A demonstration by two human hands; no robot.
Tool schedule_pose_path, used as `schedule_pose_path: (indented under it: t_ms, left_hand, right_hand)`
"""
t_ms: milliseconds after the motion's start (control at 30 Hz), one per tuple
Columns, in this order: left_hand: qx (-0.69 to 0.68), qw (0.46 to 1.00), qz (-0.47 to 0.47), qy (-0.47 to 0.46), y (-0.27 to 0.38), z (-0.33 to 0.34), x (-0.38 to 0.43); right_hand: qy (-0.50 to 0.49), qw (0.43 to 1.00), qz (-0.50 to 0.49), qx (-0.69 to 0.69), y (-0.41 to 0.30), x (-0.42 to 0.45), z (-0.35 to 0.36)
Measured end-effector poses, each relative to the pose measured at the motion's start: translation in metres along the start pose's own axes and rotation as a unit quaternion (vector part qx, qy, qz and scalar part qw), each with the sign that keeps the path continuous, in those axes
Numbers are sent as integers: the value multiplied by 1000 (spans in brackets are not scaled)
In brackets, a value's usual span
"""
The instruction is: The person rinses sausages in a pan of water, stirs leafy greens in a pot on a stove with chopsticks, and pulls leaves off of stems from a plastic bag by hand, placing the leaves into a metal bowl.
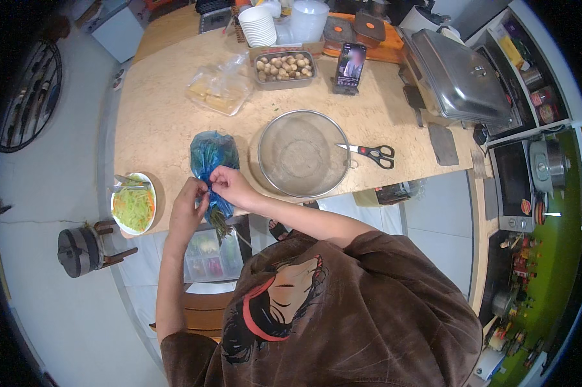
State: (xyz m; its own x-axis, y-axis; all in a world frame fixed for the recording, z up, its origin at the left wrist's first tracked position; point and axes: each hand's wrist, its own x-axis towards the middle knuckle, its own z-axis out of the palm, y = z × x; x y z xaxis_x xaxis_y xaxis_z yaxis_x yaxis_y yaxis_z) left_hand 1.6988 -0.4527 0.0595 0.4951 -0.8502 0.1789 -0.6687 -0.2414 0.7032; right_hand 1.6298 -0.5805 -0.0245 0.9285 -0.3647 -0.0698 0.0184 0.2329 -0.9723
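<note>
Both of my hands are at the gathered neck of a blue plastic bag point(215, 147), which lies at the near edge of the table with leafy greens inside. Thin green stems point(219, 223) stick out of its near end, past the table edge. My left hand point(190, 198) pinches the bag's left side with thumb and fingers. From the right, my right hand point(230, 186) pinches the same neck, its fingertips close to the left ones. Right of the bag sits a round metal mesh sieve point(303, 154). Black-handled scissors point(375, 154) rest with their blade tips at its rim.
A white bowl of shredded vegetables point(133, 208) with metal tongs stands at the left edge. Farther back are a bag of yellowish food point(218, 92), a tub of small mushrooms point(285, 67) and a phone point(351, 65) on a stand. A divided clear box point(211, 259) sits below the table.
</note>
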Motion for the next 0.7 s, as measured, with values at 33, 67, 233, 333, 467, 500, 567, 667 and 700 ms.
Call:
schedule_pose_path:
  t_ms: [33, 67, 233, 333, 467, 500, 567, 667, 700]
  left_hand:
    - [33, 999, 22, 11, 0, 0, -2]
    - [67, 997, 43, 22, 0, -1, -3]
    - [96, 995, 15, 0, 0, -2, 3]
    - [24, 999, -26, -9, -4, -1, 0]
    - [-8, 999, -50, 4, -10, 3, -6]
    - [-2, 999, -36, 3, -9, 8, -3]
    - [15, 1000, -17, 6, -7, 13, -3]
    - [-6, 998, -45, 37, 3, 17, -5]
    - [-1, 997, -54, 52, 3, 21, -5]
  right_hand:
    - [-25, 998, -26, -59, -9, -2, -1]
    - [-50, 991, -52, -117, -19, -2, -2]
    - [-35, 885, -279, -370, -34, 6, -12]
    - [-26, 915, -239, -324, -39, 11, -8]
    - [47, 987, -84, -125, -25, 16, 3]
    - [86, 993, -47, -71, -10, 20, 2]
    - [91, 994, 48, -45, 4, 23, 3]
    - [42, 992, -63, -102, -15, 10, 2]
    - [18, 990, -56, -127, -26, 7, -2]
